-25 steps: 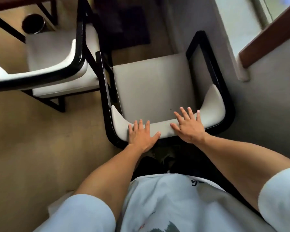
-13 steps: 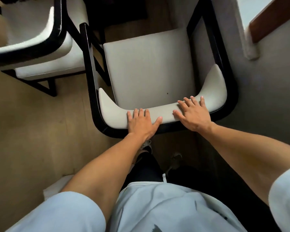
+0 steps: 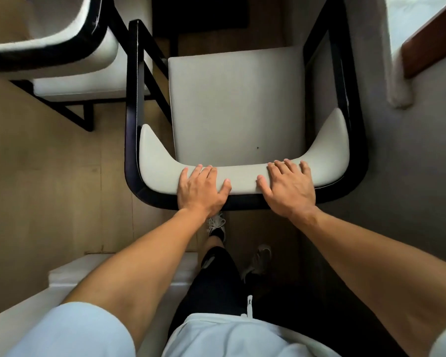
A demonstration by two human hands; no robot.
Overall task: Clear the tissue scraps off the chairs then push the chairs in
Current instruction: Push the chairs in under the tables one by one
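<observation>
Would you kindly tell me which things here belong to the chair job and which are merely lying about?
Belonging to the job:
near chair
second chair
left hand and right hand, flat on the near chair's backrest

Lying about:
wooden ledge
pale step

Light: dim room, daylight from upper right | Shadow: dark floor [image 3: 410, 176] beside the chair [image 3: 234, 104] | Blur: soft upper-left corner | Distortion: wide-angle bending at edges

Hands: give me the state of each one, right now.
Left hand: open, palm and straight fingers pressing on the chair's backrest.
Right hand: open, flat on the same backrest, holding nothing.
</observation>
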